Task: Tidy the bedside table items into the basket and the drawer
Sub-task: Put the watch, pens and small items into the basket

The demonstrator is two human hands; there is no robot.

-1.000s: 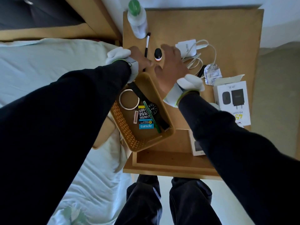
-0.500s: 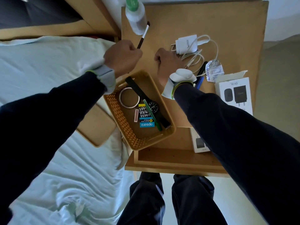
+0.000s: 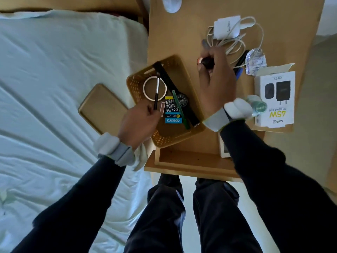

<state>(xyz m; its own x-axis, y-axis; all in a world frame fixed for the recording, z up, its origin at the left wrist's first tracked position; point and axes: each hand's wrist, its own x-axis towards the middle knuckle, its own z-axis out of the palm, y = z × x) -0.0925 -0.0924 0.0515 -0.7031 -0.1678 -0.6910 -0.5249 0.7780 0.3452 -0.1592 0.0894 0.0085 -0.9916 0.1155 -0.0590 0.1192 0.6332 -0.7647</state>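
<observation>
Left hand (image 3: 138, 123): thumb and fingers curl round the black handle end of a slim brush (image 3: 156, 92), pinching it. The brush's long axis runs straight away from the person, bristle tip pointing forward. It lies across a ring of tape (image 3: 145, 90) inside the basket (image 3: 135, 83); whether it rests on the tape cannot be told.

Right hand (image 3: 217, 88): fingers curl round a small black container (image 3: 207, 62), held above the surface (image 3: 182, 33). Its long axis lies crosswise, and its pale orange end points toward the left-hand side.

The basket sits between the two hands, also holding a watch (image 3: 182, 99), a chalk box (image 3: 172, 115) and a green pen (image 3: 179, 108). The open drawer (image 3: 191, 159) lies nearer the person than both hands. Beyond the right hand lies a white charger (image 3: 226, 26) with coiled cable; to that hand's right, an adapter box (image 3: 277, 99).
</observation>
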